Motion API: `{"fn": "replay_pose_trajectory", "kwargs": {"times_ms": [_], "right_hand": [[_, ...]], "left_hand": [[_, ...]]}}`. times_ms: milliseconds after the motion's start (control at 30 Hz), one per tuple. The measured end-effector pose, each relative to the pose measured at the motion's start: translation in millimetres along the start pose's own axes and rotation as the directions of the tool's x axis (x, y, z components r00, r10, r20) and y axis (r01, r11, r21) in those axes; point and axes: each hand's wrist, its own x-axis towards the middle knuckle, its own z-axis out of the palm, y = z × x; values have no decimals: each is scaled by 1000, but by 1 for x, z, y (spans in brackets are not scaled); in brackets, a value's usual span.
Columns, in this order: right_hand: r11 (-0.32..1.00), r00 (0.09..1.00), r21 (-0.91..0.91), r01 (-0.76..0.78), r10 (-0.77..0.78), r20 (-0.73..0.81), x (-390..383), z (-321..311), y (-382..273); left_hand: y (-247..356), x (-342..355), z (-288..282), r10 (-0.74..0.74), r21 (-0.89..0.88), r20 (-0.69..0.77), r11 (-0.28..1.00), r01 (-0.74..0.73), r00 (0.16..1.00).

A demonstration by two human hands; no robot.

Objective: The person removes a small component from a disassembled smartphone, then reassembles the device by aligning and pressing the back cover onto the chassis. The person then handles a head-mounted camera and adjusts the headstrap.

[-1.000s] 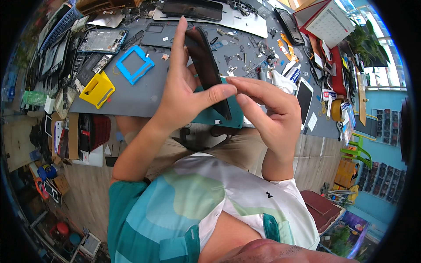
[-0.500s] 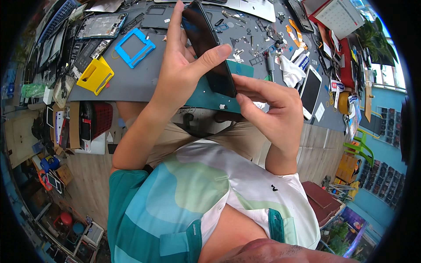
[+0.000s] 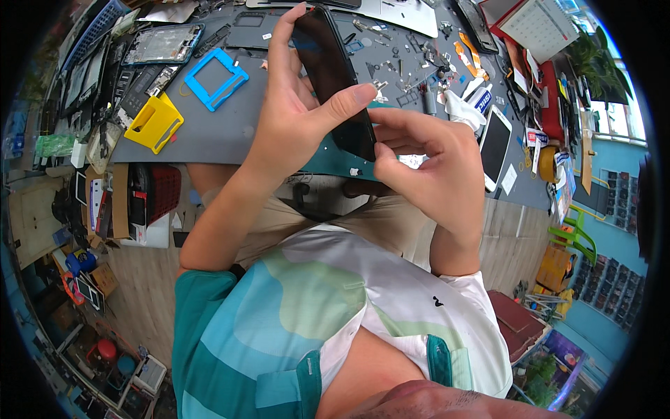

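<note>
The left hand (image 3: pixel 293 119) holds a black phone (image 3: pixel 331 63), tilted, over the near edge of the counter (image 3: pixel 230 136). The right hand (image 3: pixel 436 153) has its fingertips at the phone's lower end; whether they pinch it is hard to tell. A white phone (image 3: pixel 496 143) lies toward the counter's near right corner.

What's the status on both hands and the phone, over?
Left hand gripping black phone, tilted above teal mat. Right hand at phone's lower right edge. In the way: left thumb, covering part of the screen.
</note>
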Motion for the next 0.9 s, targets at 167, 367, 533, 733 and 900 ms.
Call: {"fn": "replay_pose_trajectory", "kwargs": {"times_ms": [167,367,533,733,900], "right_hand": [[999,997,-42,34,-31,64,15,-4,-13],[995,997,-70,72,-72,-4,23,5,-16],[969,988,-213,123,-139,-61,27,10,-19],[959,983,-232,160,-177,-54,33,9,-13],[969,986,-205,135,-151,-67,32,10,-15]], "left_hand": [[6,-3,-1,-42,214,-16,976,45,999],[3,-4,-10,-7,216,49,976,-4,999],[1,-3,-8,16,191,62,981,-27,998],[0,-1,-12,3,187,89,982,-20,996],[0,0,-10,12,199,71,980,-26,997]]}}
